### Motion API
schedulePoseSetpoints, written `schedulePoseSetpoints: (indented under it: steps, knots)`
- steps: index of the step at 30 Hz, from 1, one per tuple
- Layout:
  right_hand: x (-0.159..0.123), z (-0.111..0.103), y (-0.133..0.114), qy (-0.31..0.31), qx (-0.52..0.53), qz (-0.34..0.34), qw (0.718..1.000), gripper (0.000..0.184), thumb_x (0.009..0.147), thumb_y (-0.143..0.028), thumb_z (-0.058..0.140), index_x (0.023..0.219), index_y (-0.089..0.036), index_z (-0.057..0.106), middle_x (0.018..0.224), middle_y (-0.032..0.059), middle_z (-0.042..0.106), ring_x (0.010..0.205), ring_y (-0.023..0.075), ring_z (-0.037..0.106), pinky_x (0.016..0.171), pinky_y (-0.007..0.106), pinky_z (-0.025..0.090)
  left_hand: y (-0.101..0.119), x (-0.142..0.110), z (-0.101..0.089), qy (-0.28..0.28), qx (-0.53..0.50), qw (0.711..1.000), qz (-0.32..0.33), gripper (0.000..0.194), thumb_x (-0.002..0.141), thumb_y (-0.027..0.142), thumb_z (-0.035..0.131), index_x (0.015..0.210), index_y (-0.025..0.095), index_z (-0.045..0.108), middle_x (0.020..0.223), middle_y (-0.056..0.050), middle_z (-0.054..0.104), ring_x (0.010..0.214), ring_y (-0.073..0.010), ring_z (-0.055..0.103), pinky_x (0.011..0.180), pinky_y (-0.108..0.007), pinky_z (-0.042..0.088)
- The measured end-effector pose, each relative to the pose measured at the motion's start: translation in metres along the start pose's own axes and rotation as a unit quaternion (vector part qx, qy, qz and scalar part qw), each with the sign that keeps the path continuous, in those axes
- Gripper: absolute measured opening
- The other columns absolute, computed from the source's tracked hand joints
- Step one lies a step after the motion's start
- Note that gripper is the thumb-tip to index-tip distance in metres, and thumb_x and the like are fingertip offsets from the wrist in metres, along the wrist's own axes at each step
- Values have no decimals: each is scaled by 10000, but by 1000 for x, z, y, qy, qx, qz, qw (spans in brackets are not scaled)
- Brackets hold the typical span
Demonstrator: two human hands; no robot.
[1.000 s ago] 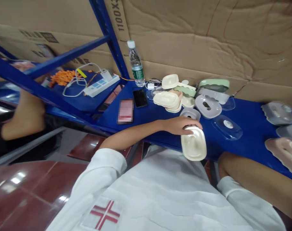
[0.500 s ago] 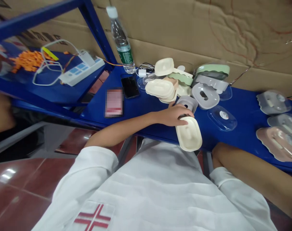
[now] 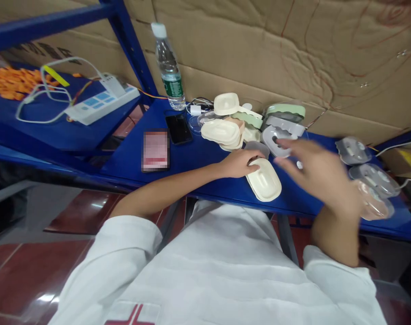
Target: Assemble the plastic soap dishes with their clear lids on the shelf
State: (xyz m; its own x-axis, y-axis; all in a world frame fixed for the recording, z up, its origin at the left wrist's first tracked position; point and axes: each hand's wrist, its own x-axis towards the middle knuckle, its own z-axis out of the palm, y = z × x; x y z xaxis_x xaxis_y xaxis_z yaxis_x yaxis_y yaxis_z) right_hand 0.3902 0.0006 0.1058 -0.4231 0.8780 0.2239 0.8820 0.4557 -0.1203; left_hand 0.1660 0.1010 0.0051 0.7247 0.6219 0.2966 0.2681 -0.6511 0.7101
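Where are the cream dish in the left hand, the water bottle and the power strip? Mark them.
Cream dish [image 3: 265,181]: head view, middle of its face.
Water bottle [image 3: 168,67]: head view, its clear side.
Power strip [image 3: 98,101]: head view, middle of its top.

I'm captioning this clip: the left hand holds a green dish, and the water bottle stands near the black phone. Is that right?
Not quite: the head view shows that the dish in the left hand is cream, not green. The water bottle does stand near the black phone.
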Motion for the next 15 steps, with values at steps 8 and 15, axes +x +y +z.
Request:
schedulePoseSetpoints:
  steps: [8,15]
  knots:
    - [-19,65,15,-65,138,20,988,996,1020,-550,629,1764,-412,-17,1742,109,406,1544,402,499,1146,633,557,-2,1,5,18,-58,998,13,448,1053,426,565,1439,200,590,1135,-72,760,989,-215,722,932,-346,560]
    - [25,-22,43,91,46,-35,994,618,1025,-434,649,1616,-349,488,1548,87,631,1410,370,612,1162,575,505,-7,2,5,1,-2,998,70,514,1147,513,390,1503,188,566,1540,-174,594,1460,-274,559,1258,-449,413]
